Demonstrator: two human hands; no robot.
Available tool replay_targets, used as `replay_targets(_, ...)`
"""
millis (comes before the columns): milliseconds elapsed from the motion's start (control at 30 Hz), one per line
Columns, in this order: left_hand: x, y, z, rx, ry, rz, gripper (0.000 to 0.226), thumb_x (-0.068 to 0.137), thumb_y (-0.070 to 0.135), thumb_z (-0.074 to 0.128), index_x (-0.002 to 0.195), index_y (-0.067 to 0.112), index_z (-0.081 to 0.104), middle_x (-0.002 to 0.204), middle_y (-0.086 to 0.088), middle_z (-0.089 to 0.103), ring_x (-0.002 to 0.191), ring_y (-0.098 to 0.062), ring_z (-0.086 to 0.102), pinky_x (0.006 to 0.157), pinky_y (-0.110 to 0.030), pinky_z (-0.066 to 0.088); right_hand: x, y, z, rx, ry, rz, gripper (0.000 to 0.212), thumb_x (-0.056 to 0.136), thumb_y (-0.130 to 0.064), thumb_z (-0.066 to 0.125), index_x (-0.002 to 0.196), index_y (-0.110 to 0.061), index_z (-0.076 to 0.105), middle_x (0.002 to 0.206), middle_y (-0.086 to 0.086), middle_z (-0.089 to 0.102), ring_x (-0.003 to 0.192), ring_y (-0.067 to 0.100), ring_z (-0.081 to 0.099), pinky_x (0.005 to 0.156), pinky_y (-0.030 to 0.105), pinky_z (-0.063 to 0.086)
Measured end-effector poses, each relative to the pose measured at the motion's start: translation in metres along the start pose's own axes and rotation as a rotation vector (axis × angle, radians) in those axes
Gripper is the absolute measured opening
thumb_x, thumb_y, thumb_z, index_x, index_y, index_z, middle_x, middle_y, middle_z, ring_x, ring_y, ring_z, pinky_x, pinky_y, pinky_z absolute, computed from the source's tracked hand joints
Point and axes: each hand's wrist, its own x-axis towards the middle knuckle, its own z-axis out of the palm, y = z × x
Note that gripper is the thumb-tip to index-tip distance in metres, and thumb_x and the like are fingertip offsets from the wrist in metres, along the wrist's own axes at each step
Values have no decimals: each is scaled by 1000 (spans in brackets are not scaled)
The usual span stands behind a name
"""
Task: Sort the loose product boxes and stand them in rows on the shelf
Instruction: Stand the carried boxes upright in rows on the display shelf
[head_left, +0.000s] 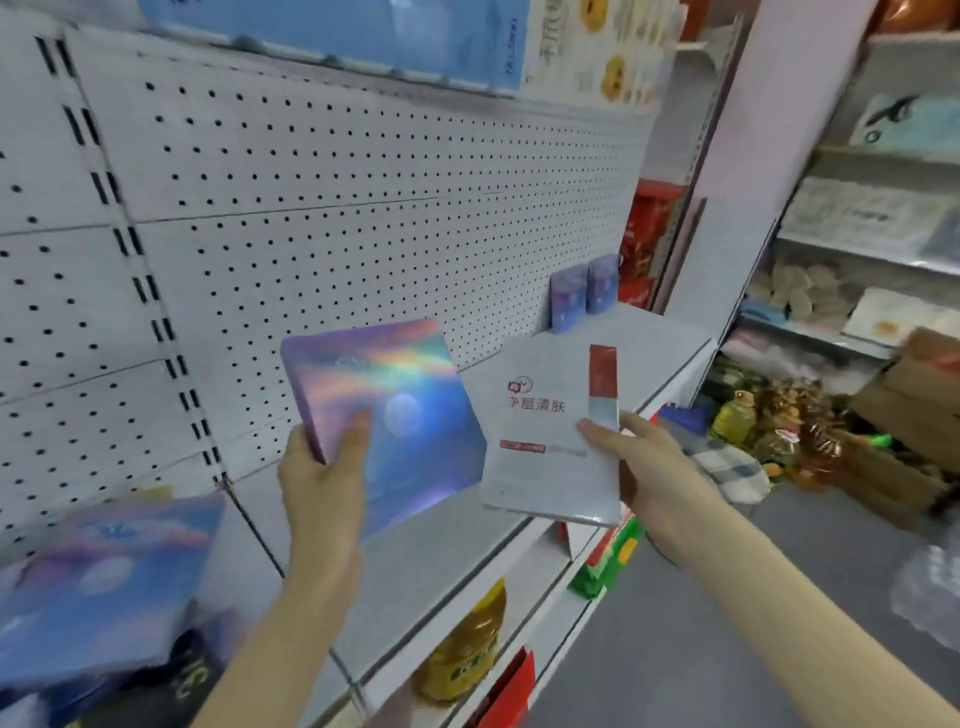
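My left hand (324, 470) grips a flat holographic box (400, 415) with a blue-purple moon print, held tilted above the white shelf (441, 551). My right hand (649, 467) holds a white box (545, 441) with red lettering and a red stripe by its right edge, just right of the holographic one. Two small purple-blue boxes (584, 291) stand upright side by side at the shelf's far right end. A loose pile of similar holographic boxes (104, 587) lies at the lower left.
A white pegboard (311, 208) backs the shelf. Below it are a yellow oil bottle (467, 644) and red and green packs (608, 561). To the right, other shelves hold goods, with a cardboard box (919, 405) and bottles (769, 421) on the grey floor.
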Motion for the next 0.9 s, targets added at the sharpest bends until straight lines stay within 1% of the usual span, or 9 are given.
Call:
replay_targets(100,-1,-35,37,41,47,0,11,91,15,62,86,24,57,80,8,59,66,-1,52,55,-11,40,57,0,-32,-119,-118,-9,31,86,-9,67,117,-6,63,100,8,75,87,25,72,74,35,58)
replay_targets(167,-5,-53,59,60,72,-44,10,91,14,62,90,23,58,83,3,61,73,-10,54,61,-17,42,92,-1,-50,-172,-160,3,27,87,-9,66,114,-5,66,97,10,75,80,23,71,71,34,56)
replay_targets(267,-10,-72,84,89,122,-126,6,90,16,63,90,19,58,90,-6,60,80,-20,53,68,-30,42,142,-6,-68,-175,-218,39,27,88,-12,66,113,-3,65,105,17,72,89,34,69,74,39,56)
replay_targets(367,-11,-84,95,119,185,-139,3,91,16,62,92,17,59,91,-7,61,80,-20,55,71,-33,44,188,-9,-68,-149,-271,66,31,88,-14,66,115,-1,63,107,17,71,92,36,70,70,39,60)
replay_targets(500,-3,-104,95,171,346,-156,10,91,16,61,97,8,59,80,-2,58,63,-7,55,53,-15,42,234,6,-43,-85,-407,201,37,88,-16,65,120,4,59,110,21,70,97,38,68,67,40,61)
replay_targets(600,18,-128,96,169,458,-205,20,91,17,63,101,0,59,82,-8,56,71,-19,49,58,-25,37,266,20,-18,-84,-491,290,30,88,-12,66,113,3,62,105,20,71,80,31,71,59,37,59)
replay_targets(667,35,-142,98,156,493,-225,20,91,18,63,97,0,59,80,-9,54,70,-20,47,60,-28,36,289,29,-1,-117,-503,283,29,87,-10,66,112,4,61,105,21,70,75,30,69,70,40,57)
replay_targets(733,53,-158,99,185,524,-235,18,91,18,63,96,1,59,79,-7,54,69,-18,47,59,-28,36,312,38,11,-156,-484,269,34,87,-10,66,116,7,58,108,22,69,81,33,66,80,46,48)
replay_targets(900,81,-195,95,192,572,-289,12,91,16,61,97,5,60,87,-9,61,77,-22,53,68,-34,42,368,47,39,-278,-523,195,28,86,-9,68,112,0,63,111,21,69,90,39,66,81,50,49)
